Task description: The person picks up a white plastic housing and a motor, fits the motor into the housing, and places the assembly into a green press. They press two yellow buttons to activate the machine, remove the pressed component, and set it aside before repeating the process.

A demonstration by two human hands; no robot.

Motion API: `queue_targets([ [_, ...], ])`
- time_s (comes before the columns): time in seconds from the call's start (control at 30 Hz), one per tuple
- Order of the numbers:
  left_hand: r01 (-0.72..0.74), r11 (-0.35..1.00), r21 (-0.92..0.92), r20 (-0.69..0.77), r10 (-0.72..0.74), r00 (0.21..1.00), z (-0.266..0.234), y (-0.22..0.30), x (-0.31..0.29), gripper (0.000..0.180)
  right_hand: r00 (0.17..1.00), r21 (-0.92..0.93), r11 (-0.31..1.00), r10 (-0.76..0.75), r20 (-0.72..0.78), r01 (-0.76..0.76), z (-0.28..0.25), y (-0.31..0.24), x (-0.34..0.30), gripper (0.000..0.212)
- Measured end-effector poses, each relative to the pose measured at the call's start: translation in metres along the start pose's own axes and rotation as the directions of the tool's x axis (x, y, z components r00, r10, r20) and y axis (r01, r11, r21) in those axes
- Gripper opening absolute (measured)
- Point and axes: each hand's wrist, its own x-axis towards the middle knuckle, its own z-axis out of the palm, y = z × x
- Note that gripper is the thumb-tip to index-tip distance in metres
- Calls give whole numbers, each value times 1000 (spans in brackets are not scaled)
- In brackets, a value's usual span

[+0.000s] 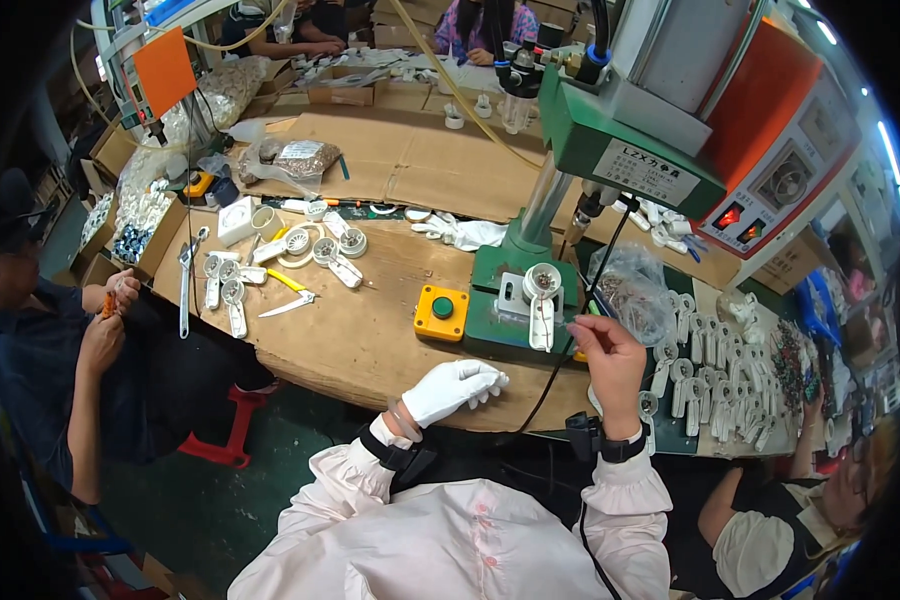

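Note:
A white plastic housing with a round head and a short handle (542, 310) sits upright on the green base of a press (500, 338), below its spindle (578, 222). Just right of the handle is my bare right hand (612, 365), thumb and fingertips pinched together; anything between them is too small to make out. My left hand (452, 392), in a white glove, lies at the table's front edge with its fingers loosely stretched to the right and nothing visible in it. Beyond it stands a yellow box with a green button (440, 312).
Many similar housings (715, 375) lie to the right beside a clear plastic bag (632, 290). Leftward are more housings (232, 285), yellow-handled scissors (290, 288) and a wrench (185, 285). A black cable (550, 385) crosses the table's front. Co-workers sit left, right and opposite.

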Motion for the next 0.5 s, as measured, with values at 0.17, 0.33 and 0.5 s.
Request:
queue_targets([
  [0.17, 13, 1000, -17, 18, -12, 1000, -3, 1, -2, 25, 999, -86, 995, -42, 18, 43, 0, -4, 13, 18],
  [0.33, 12, 998, -62, 54, -8, 999, -4, -4, 0, 25, 998, -102, 993, -65, 6, 66, 0, -7, 18, 16],
  [0.5, 5, 1000, -11, 46, -4, 999, -5, 1, -5, 24, 1000, -104, 994, 20, 1, -19, 7, -7, 32, 13],
])
